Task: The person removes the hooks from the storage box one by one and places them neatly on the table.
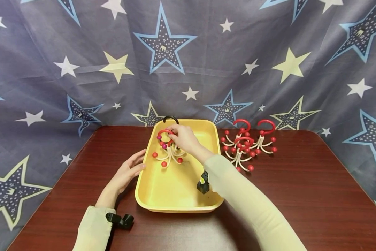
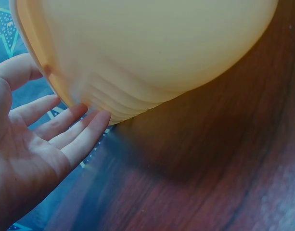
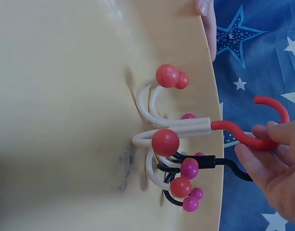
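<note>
Hands busy: pinching, with the right hand (image 1: 185,138), the red hook (image 3: 225,125) of a white-armed hanger (image 3: 190,127) with red balls, inside the yellow tray (image 1: 175,190) near its far left corner. Touching the tray's left edge with the left hand (image 1: 128,173), fingers loosely extended. Sitting just behind: a black hanger (image 3: 203,162) with magenta balls. Resting beyond the tray's right edge, toward the table's (image 1: 307,195) far edge: three red-hooked hangers (image 1: 260,141).
</note>
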A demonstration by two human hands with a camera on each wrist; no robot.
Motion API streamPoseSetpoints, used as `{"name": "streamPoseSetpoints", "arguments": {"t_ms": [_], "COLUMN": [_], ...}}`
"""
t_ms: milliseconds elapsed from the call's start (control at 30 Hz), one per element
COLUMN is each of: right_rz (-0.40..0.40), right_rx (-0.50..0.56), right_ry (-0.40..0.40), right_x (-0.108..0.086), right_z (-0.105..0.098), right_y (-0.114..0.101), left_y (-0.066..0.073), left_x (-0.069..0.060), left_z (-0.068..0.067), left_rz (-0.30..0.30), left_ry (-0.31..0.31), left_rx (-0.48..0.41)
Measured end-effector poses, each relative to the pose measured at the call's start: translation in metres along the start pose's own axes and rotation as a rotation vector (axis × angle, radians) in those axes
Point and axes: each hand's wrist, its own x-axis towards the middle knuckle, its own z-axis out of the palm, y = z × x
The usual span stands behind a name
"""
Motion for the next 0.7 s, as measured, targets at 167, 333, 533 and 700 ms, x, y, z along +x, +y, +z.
{"name": "streamPoseSetpoints", "arguments": {"t_ms": [167, 333, 533, 700], "right_rz": [-0.013, -0.02, -0.034, -0.03], "right_rx": [0.013, 0.049, 0.069, 0.122], "right_ry": [-0.004, 0.01, 0.036, 0.038], "right_x": [-0.001, -0.004, -0.006, -0.01], "right_z": [-0.002, -0.008, -0.021, -0.033], "right_y": [-0.001, -0.001, -0.003, -0.004], "left_y": [0.001, 0.0, -0.001, -0.002], "left_x": [-0.001, -0.001, 0.0, 0.0], "left_z": [0.0, -0.001, -0.002, -0.002], "left_rz": [0.008, 0.005, 0.015, 0.014], "left_ry": [-0.006, -0.007, -0.011, -0.011], "left_rx": [-0.003, -0.003, -0.007, -0.007]}}
